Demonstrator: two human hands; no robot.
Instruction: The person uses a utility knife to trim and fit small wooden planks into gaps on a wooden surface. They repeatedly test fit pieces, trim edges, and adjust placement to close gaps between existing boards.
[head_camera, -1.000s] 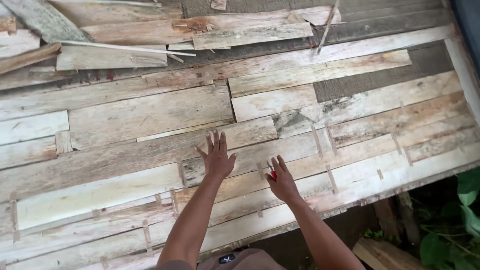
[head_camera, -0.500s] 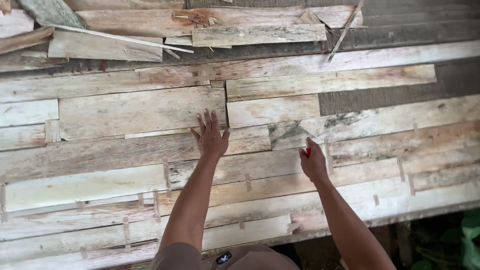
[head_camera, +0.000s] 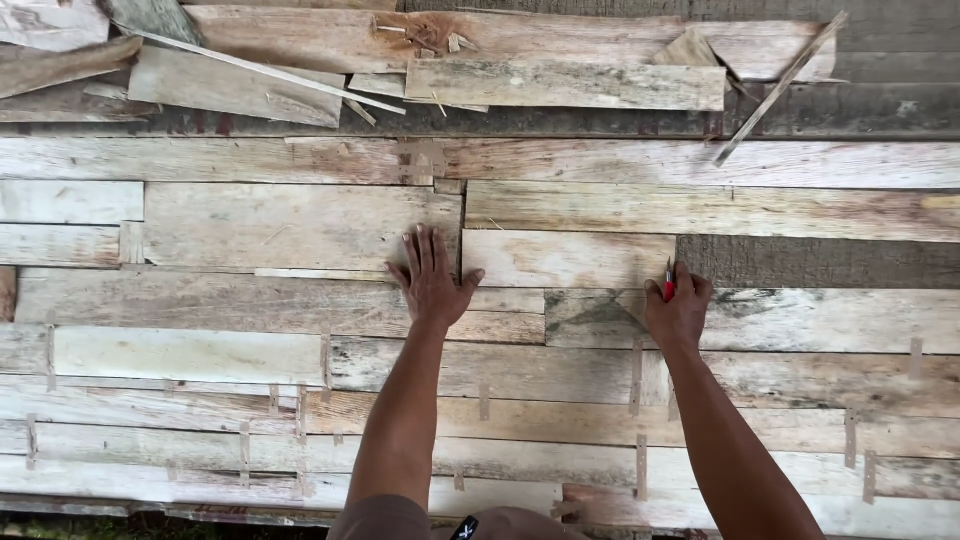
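Two hands are down on a flat spread of old planks, and the view looks straight down over the person's arms. The left hand (head_camera: 432, 282) lies open, fingers spread and palm flat, on the seam where a wide pale plank (head_camera: 290, 226) ends and a shorter board (head_camera: 568, 258) begins. It grips nothing; it only presses on the wood.

The right hand (head_camera: 678, 310) is curled shut around a red pencil (head_camera: 669, 285) (it could be a marker, too little of it shows to tell). The red tip pokes up out of the fist and sits at the right end of the short board, just where the wood gives way to a darker grey plank (head_camera: 815, 262). The heel of that hand rests on a stained board (head_camera: 760, 318) below.

The planks run side to side in rows, weathered and mismatched in colour, with thin little cleats (head_camera: 636, 375) crossing the joints in the nearer rows. Along the far edge lies a loose heap of offcuts (head_camera: 560, 82), some overlapping. A thin strip (head_camera: 782, 84) leans slantwise at the far right, and another long sliver (head_camera: 265, 70) angles across the scraps at the far left.
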